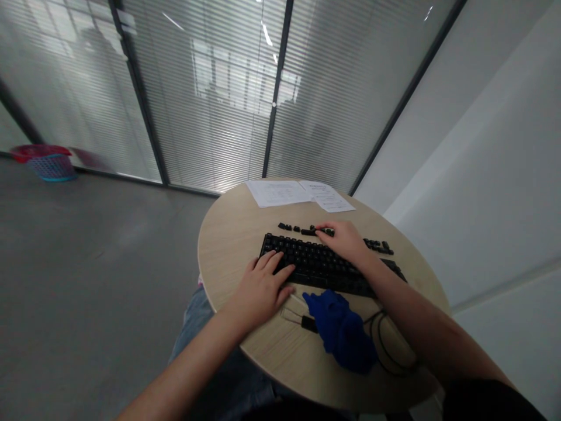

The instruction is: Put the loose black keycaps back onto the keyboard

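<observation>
Two hands: left hand rests open on the keyboard, right hand touches loose keycaps, grip unclear.

Bare table left of keyboard; keycaps behind, blue cloth and cable in front.

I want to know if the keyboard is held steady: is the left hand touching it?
Touching. The head view shows the left hand with its fingers laid flat on the left end of the keyboard.
</observation>
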Available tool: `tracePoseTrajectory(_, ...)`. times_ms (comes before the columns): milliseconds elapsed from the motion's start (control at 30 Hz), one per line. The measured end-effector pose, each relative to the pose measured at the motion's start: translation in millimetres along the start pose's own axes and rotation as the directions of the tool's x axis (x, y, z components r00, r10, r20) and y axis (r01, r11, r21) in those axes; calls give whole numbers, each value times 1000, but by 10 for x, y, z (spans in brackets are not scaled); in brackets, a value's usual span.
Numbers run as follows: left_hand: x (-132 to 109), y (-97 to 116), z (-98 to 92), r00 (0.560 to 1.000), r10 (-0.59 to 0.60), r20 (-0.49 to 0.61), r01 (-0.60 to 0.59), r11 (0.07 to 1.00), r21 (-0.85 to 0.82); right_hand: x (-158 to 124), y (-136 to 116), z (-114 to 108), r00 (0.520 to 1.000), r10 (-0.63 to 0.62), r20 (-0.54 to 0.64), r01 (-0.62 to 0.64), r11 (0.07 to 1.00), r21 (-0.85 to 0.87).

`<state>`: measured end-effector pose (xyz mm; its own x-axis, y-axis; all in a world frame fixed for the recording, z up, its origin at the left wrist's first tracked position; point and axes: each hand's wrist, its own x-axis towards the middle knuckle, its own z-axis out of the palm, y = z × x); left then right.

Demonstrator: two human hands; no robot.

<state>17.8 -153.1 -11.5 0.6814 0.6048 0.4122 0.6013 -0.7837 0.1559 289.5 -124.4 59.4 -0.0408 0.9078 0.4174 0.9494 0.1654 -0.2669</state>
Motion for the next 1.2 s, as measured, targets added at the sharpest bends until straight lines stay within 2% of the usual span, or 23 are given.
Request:
tracePoseTrajectory(100,7,1,-15,1000,3,11,-3,1000,-2,-413,-159,21,992,-128,24,126,990,61)
tracePoseTrajectory(167,9,-1,-22,1000,7,11,-7,1000,3,-571,-246,92,981,-190,29,188,980,71)
tracePoseTrajectory(300,2,-4,-35,1000,7,8,-7,1000,28,-637,-333,213,945,-326,11,325,945,19)
tracePoseTrajectory(433,-2,-10,-48,1000,5,28,-6,999,47,-650,-334,272,919,-394,0,394,919,3)
tracePoseTrajectory(1200,14,-8,-53,1000,25,11,-26,999,23,-702,-283,451,897,-419,-139,438,885,156)
